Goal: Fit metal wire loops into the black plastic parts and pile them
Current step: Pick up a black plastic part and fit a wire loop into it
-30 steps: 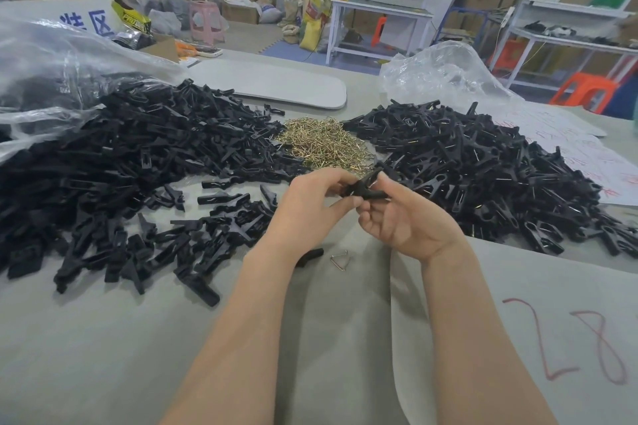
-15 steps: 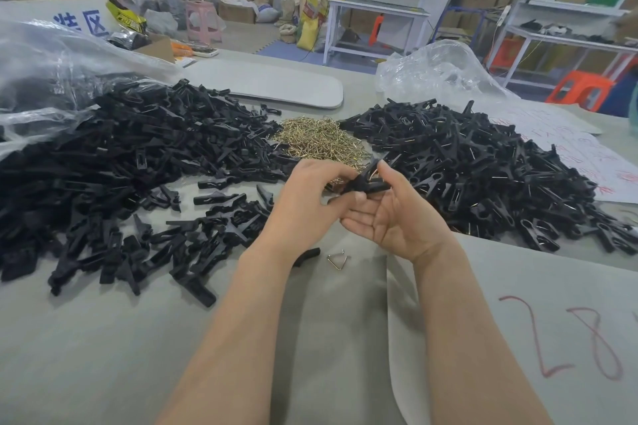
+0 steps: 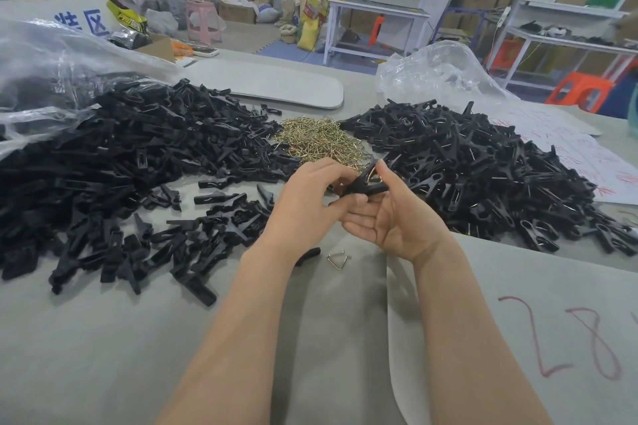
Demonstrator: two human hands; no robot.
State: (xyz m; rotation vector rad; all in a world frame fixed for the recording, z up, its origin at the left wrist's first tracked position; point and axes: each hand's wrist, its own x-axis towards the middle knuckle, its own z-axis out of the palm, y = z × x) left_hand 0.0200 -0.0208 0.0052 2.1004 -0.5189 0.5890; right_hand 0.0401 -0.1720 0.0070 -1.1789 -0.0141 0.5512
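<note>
A black plastic clip [image 3: 364,185] with a metal wire loop [image 3: 373,177] showing in its jaws is held between both hands above the table's middle. My left hand [image 3: 307,200] pinches its left end. My right hand [image 3: 390,217] lies palm up, thumb pressing the clip's right side, fingers under it. A heap of brass-coloured wire loops [image 3: 319,143] lies just behind the hands. Loose black parts [image 3: 114,162] form a big heap on the left. A second heap of black parts [image 3: 480,169] with wires showing lies on the right.
One stray wire loop [image 3: 337,259] and a single black part [image 3: 307,255] lie on the grey table [image 3: 103,338] under my left wrist. Clear plastic bags [image 3: 51,62] sit at the far left and back right [image 3: 438,72]. Paper with red writing [image 3: 552,321] covers the right.
The clip has tilted up and opened a little between the hands, and my right hand has turned more palm up with its fingers straighter. The piles have not moved.
</note>
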